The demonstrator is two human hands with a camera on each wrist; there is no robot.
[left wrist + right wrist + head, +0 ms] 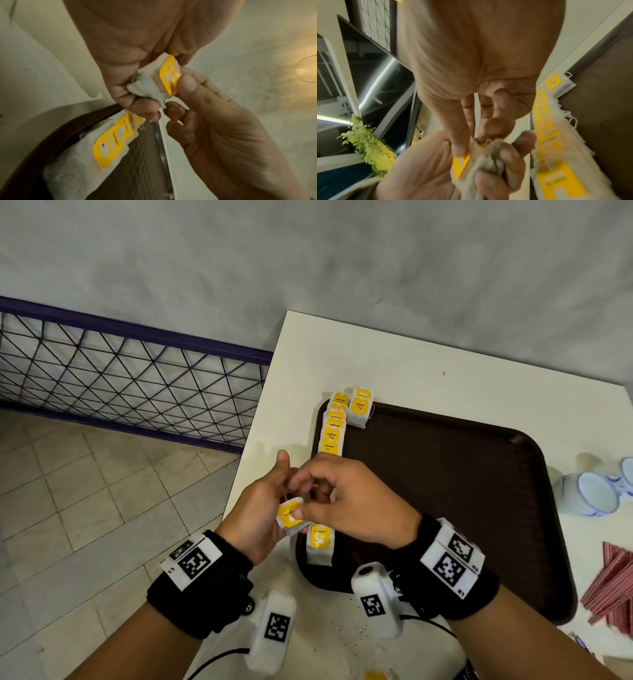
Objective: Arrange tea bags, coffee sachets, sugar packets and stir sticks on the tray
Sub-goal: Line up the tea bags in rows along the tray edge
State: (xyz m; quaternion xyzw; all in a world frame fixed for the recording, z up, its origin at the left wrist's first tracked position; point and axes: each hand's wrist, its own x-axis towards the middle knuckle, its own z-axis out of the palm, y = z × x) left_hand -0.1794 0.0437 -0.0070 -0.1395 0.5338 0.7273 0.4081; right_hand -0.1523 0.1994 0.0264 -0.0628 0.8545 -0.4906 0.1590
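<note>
A white table (411,364) is seen with a dark brown tray (445,491) on it. A row of yellow-tagged tea bags (333,426) is laid along the tray's left edge; one more tea bag (320,544) lies at the near left corner. White cups (596,494) and red-striped packets (613,587) are placed right of the tray. A single tea bag (289,517) is gripped by both the left hand (260,508) and the right hand (356,501) above the tray's left rim, fingers curled round it.
</note>
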